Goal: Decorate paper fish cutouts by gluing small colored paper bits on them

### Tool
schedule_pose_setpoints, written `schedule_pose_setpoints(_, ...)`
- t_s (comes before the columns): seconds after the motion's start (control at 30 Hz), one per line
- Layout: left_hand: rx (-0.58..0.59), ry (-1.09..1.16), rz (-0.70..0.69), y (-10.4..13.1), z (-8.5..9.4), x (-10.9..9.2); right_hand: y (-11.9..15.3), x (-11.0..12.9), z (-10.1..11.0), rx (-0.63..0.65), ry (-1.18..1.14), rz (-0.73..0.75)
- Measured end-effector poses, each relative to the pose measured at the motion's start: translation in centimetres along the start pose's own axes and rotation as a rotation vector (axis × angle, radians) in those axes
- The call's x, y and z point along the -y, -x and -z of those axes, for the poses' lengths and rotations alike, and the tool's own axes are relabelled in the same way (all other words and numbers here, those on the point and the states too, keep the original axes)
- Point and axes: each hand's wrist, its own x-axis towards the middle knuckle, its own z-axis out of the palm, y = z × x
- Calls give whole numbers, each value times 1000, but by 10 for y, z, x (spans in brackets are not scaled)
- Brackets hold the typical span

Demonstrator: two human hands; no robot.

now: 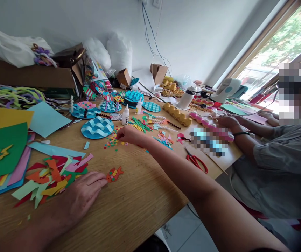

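Observation:
My left hand (86,192) lies flat on the wooden table, its outstretched fingertips touching a small orange-red paper fish (114,174) with coloured dots on its body. Beside that hand is a heap of coloured paper scraps (53,175). My right hand (125,135) reaches out over a scatter of small paper dots (111,141), its fingers pressed together in a pinch. What they hold, if anything, is hidden. Just behind it stands a white glue bottle (125,115). A round blue disc (97,128) with wavy pale strips lies to its left.
Coloured paper sheets (6,150) are stacked at the left. Thin paper strips (141,125), red-handled pliers (196,161) and yellow egg-carton strips (177,114) lie towards the right. Another person (284,154) works at the right side, near a white flask (186,97).

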Motion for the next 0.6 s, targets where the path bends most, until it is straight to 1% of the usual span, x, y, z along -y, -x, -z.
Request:
schedule_pose_setpoints(0.07,-5,10,18,0,-1,-1,-1,6,-4,26,9,26)
schedule_pose_setpoints(0.13,2,9,29,0,-1,-2,-2,11,-7,39,30,20)
schedule_pose_setpoints(0.27,9,3,5,-3,4,-3,-2,16,-10,53,51,-2)
schedule_pose_setpoints(0.33,36,9,-18,-6,7,-4,-2,18,-10,62,55,-3)
schedule_pose_setpoints(0.47,-8,24,-9,-7,7,-5,-2,21,-12,69,97,-12)
schedule_pose_setpoints(0.6,9,41,16,-6,6,-5,-1,24,-14,70,117,-43)
